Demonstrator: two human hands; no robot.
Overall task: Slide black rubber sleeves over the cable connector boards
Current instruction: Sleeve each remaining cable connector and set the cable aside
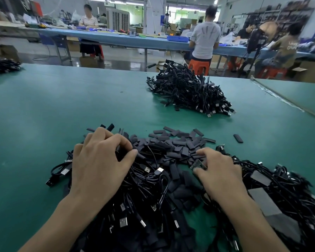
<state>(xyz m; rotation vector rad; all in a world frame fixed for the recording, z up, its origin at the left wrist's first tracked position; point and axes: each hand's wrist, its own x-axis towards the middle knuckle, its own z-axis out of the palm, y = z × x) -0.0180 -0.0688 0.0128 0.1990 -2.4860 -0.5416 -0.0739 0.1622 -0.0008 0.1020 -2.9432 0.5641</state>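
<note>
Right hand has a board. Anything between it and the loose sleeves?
Nothing visible. The right hand pinches the board right at the edge of the sleeves, which lie loose on the table. Tangled cables lie below and beside it, not between.

Black sleeves point(178, 142), green table point(62, 106)
</note>
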